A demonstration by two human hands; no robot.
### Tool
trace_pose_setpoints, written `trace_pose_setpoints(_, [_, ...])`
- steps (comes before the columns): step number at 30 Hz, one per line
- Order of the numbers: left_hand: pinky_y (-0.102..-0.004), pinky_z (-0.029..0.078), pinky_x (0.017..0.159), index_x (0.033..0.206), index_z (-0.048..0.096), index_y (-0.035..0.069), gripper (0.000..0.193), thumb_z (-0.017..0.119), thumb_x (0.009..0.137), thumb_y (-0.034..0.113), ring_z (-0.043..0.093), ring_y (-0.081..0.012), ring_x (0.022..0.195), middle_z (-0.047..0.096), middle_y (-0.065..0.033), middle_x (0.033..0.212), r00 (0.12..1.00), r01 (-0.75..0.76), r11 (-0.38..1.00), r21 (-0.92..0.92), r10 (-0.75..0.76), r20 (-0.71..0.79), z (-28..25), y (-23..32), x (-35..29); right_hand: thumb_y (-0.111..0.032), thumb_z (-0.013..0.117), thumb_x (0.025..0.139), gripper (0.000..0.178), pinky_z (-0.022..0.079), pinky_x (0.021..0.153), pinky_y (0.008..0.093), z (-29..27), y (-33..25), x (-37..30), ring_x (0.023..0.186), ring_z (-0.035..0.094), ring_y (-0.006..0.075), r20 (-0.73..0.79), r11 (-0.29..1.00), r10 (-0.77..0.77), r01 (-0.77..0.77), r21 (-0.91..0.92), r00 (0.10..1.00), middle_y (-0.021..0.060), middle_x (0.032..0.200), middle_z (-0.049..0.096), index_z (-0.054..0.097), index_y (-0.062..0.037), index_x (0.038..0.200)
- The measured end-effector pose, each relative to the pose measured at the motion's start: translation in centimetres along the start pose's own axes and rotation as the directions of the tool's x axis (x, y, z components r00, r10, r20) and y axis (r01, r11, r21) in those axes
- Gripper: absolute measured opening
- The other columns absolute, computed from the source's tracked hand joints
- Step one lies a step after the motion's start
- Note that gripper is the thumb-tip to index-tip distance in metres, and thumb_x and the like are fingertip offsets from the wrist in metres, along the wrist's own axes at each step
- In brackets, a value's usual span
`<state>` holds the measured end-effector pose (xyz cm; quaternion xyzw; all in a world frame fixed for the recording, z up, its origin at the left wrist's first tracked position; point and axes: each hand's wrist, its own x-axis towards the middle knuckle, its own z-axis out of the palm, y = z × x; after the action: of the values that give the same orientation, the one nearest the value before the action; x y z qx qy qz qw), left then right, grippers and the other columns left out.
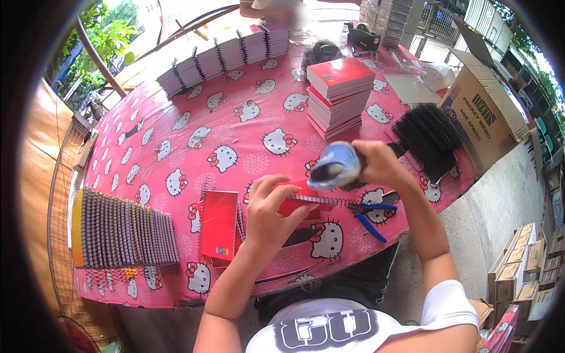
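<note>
My left hand (268, 206) grips a small red notebook (301, 189) on edge, thumb and fingers on either side of it. A dark wire coil (340, 202) runs along its spine and sticks out past the right end. Just above that notebook, my right hand (376, 162) is wrapped round a blue-and-grey handheld tool (336, 165), blurred by motion, so its kind is unclear. Blue-handled cutting pliers (376, 207) lie open on the table right of the coil. Beside my left forearm rest red spiral notebooks (219, 223).
A stack of red-covered books (341, 82) stands ahead, with black coils (428, 138) and a cardboard box (482, 109) to its right. Bound notebooks (126, 232) line the left edge; others (226, 56) stand at the back. Another person (265, 10) is across the pink table (194, 159).
</note>
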<state>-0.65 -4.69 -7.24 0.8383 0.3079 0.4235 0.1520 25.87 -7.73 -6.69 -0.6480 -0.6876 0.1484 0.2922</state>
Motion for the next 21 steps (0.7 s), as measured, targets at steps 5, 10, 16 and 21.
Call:
trace_pose_setpoints(5, [-0.0318,0.053,0.078,0.096,0.069,0.003,0.031,0.082,0.068,0.008,0.064,-0.0203,0.091,0.066,-0.0104,0.098,0.968,0.251,0.935,-0.249,-0.25,0.036,-1.9,-1.8,-0.8,0.0,0.071,0.061,0.034,0.05,0.069,0.0307,1.7,-1.0,2.4,0.075,0.062,0.0131,0.015,0.996,-0.072,0.071,0.046,0.997,0.01,0.078,0.066,0.064,0.0006,0.094])
trace_pose_setpoints(10, [-0.0248,0.056,0.076,0.104,0.068,-0.001,0.029,0.073,0.076,-0.007,0.066,-0.0133,0.085,0.068,-0.0089,0.096,0.896,0.43,0.665,-0.61,-0.396,0.2,-3.4,-4.0,-1.8,0.003,0.069,0.063,0.035,0.05,0.069,0.0314,2.7,-1.1,2.2,0.077,0.062,0.013,0.138,0.669,-0.359,0.151,0.728,0.923,0.0059,0.082,0.067,0.065,-0.0011,0.098])
trace_pose_setpoints(16, [-0.0251,0.057,0.081,0.104,0.068,-0.004,0.029,0.069,0.077,-0.013,0.067,-0.0138,0.088,0.069,-0.0089,0.096,0.899,0.418,0.639,-0.646,-0.393,0.194,-3.4,-4.9,-1.9,0.001,0.073,0.061,0.033,0.051,0.07,0.0303,2.2,-3.6,2.6,0.08,0.064,0.0141,0.151,0.841,-0.203,0.094,0.532,0.967,0.0052,0.086,0.067,0.063,0.0005,0.093])
trace_pose_setpoints(21, [-0.0267,0.058,0.081,0.104,0.068,-0.005,0.029,0.067,0.077,-0.014,0.067,-0.0148,0.088,0.07,-0.011,0.095,0.881,0.455,0.652,-0.606,-0.43,0.199,-3.3,-4.3,-1.7,0.001,0.07,0.064,0.03,0.05,0.07,0.0286,2.9,-3.0,3.0,0.078,0.062,0.0127,0.148,0.732,-0.197,0.045,0.68,0.969,0.0077,0.081,0.066,0.063,-0.0003,0.093])
